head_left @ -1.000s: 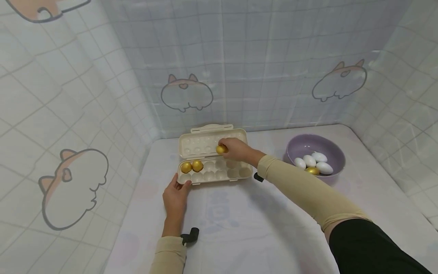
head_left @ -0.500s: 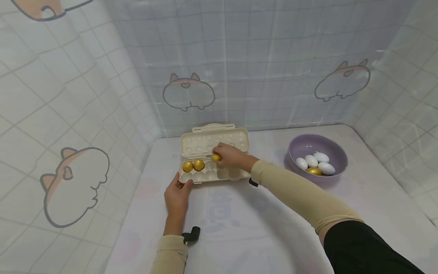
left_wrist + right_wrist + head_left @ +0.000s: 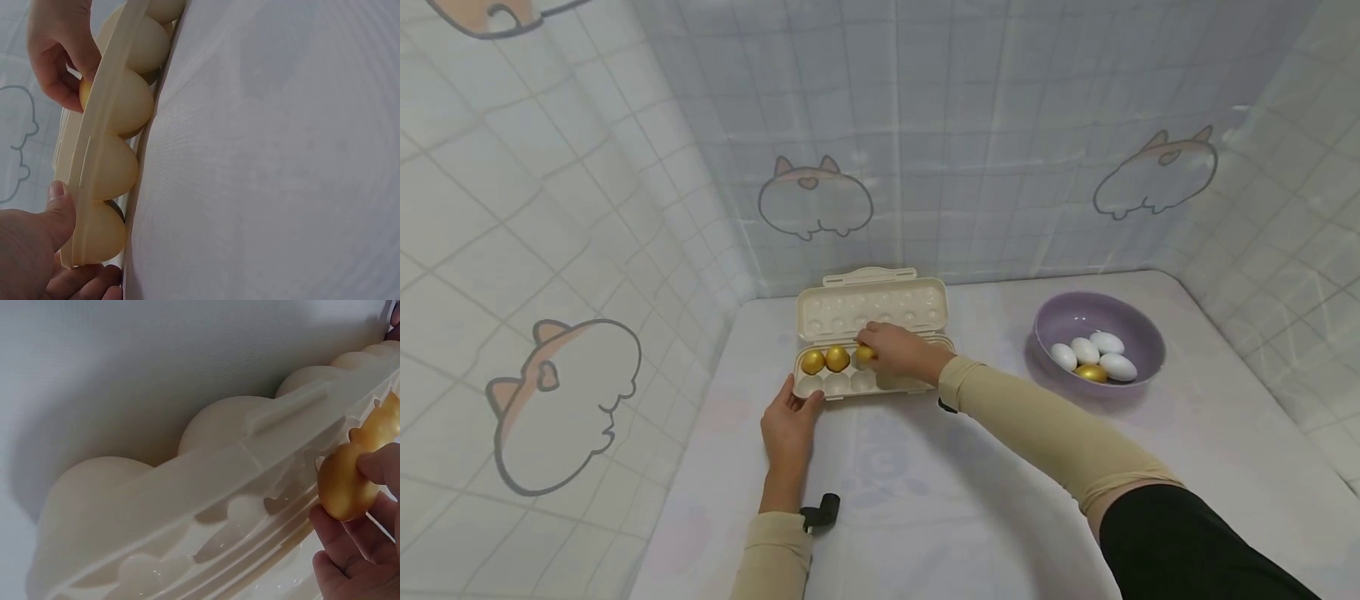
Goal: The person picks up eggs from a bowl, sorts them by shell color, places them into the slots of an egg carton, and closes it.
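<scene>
A cream plastic egg carton (image 3: 859, 384) lies opened flat on the table, its lid (image 3: 827, 310) folded back toward the wall. Two golden eggs (image 3: 825, 360) sit in the left end of its back row. My left hand (image 3: 787, 429) grips the front left corner; in the left wrist view its thumb (image 3: 57, 209) lies on the rim, with fingers curled underneath. Between the thumb and fingers of my right hand (image 3: 901, 350) is another golden egg (image 3: 347, 481), pinched right at the third cup of the back row, beside the seated ones. That hand hides part of the cups behind it.
To the right stands a purple bowl (image 3: 1150, 354) holding several white eggs (image 3: 1116, 367) and one golden egg (image 3: 1091, 372). A tile-patterned sheet (image 3: 962, 167) rises behind the table and along both sides. The table has a pale cloth (image 3: 895, 500).
My right hand has brought its golden egg leftward and down, from over the carton's lid to the back row of cups. My left hand keeps its grip on the corner.
</scene>
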`<move>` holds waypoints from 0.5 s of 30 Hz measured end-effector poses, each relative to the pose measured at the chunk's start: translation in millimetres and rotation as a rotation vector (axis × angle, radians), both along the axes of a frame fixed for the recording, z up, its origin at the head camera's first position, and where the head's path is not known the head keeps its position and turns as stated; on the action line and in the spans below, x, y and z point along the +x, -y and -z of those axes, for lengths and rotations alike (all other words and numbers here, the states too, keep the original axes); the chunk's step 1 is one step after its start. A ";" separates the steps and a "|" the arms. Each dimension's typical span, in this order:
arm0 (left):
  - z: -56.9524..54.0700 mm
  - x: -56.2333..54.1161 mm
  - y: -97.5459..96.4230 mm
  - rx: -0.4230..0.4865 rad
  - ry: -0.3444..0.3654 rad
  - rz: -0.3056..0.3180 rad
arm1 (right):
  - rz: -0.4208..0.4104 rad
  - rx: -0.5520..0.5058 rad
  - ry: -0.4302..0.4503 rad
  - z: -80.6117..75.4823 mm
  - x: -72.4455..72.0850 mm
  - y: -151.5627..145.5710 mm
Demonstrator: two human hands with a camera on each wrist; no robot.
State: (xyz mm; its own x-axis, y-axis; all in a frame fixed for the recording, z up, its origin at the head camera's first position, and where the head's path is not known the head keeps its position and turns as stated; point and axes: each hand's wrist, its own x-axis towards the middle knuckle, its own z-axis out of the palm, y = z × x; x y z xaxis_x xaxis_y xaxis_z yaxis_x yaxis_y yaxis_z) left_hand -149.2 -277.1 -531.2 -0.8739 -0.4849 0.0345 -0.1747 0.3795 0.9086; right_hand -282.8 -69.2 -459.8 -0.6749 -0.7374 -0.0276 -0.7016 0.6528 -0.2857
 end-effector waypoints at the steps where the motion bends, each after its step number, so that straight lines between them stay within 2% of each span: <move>1: -0.1 0.0 -0.2 -0.003 -0.001 -0.001 | -0.006 -0.005 -0.008 -0.1 0.0 0.6; 7: 0.4 -0.1 -1.5 -0.028 -0.005 -0.007 | -0.053 -0.004 -0.054 -1.3 1.6 3.6; 15: 0.5 0.2 -1.9 -0.051 0.000 -0.008 | -0.014 0.031 -0.035 -1.7 3.2 5.0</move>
State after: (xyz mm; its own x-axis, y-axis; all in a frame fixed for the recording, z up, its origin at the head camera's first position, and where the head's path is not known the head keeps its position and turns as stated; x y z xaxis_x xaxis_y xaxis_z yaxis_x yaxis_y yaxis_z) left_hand -149.0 -275.2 -531.7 -0.8700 -0.4894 0.0593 -0.1777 0.4235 0.8883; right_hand -279.5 -74.2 -458.1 -0.6653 -0.7461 -0.0272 -0.7200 0.6508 -0.2409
